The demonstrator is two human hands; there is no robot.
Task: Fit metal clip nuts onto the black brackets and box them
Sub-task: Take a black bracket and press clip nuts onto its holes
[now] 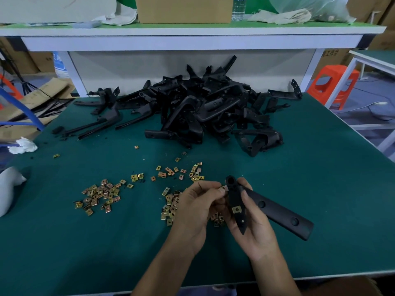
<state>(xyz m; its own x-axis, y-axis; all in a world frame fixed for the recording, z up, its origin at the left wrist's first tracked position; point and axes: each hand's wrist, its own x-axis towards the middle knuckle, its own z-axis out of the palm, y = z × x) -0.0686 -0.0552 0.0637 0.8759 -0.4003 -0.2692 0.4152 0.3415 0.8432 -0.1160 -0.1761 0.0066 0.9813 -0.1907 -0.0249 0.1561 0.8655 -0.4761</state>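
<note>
**Pinching a clip nut against a held bracket**

Near the front edge of the green worktop [320,189], the right hand [254,227] grips a long black plastic bracket [277,212], fingers [245,197] curled round its narrow end. The left hand [198,208] pinches a small brass-coloured metal clip nut [224,188] at the bracket's upper left edge. A second clip nut [236,209] sits fitted lower on the same bracket. Loose clip nuts [98,195] lie scattered to the left and beneath the hands. A heap of black brackets [203,110] lies behind them. A brown cardboard box [183,9] stands on the shelf [192,30] above.
</note>
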